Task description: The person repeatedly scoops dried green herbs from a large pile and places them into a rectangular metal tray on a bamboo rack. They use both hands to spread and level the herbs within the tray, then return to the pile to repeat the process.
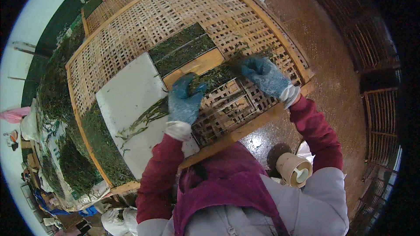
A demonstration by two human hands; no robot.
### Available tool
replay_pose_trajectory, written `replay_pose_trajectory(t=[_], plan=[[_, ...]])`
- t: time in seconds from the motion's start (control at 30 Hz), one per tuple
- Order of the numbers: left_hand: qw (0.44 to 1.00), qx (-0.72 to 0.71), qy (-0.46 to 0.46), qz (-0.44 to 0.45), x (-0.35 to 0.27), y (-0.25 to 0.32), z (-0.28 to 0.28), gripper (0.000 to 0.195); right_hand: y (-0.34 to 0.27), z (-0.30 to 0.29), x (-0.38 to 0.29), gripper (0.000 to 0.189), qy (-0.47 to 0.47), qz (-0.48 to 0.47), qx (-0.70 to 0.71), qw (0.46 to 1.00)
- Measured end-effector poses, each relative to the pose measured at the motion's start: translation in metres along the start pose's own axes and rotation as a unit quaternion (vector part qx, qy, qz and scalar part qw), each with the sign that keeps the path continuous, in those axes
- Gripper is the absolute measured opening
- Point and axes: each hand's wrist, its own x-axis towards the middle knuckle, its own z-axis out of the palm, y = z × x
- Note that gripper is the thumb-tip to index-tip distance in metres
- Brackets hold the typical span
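Note:
A bundle of dark green plant stems [218, 74] stretches between my hands, across a thin white divided frame [252, 100]. My left hand [186, 100], in a blue glove, curls around the bundle's left end. Its other end is in my right hand [264, 77], gloved the same way, with loose stems sticking out beyond it. Just above the bundle lies a bare wooden strip [193, 67]. Farther up, flat mats of dark green plant matter [183, 49] fill long sections of the frame. A white board [131, 82] lies to the left, with loose stems [144, 118] on it.
All this rests on a wood-framed woven bamboo tray [157, 13]. More green plant matter [105, 144] lies along the tray's left side, and a large heap [77, 164] stands beyond it. A beige bucket [293, 170] stands on the wet brown floor [328, 105]. Slatted racks [382, 124] line the right.

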Motion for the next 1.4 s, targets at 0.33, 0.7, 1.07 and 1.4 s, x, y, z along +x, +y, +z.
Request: replay_pose_trajectory(t=[0.33, 0.7, 1.07, 1.4], plan=[[0.908, 0.349, -0.074, 0.218, -0.001, -0.01, -0.029, 0.022, -0.023, 0.077, 0.057, 0.025, -0.01, -0.29, -0.239, 0.927], [0.914, 0.348, -0.115, 0.176, 0.009, -0.033, -0.035, 0.019, -0.022, 0.06, 0.072, 0.022, -0.183, -0.124, -0.139, 0.965], [0.904, 0.395, 0.126, 0.109, 0.0, -0.029, -0.057, 0.082, -0.042, 0.082, 0.068, 0.03, -0.22, -0.182, -0.024, 0.958], [0.868, 0.469, 0.073, 0.147, 0.0, -0.022, -0.054, 0.076, -0.025, 0.1, 0.044, 0.022, -0.135, -0.364, -0.132, 0.912]])
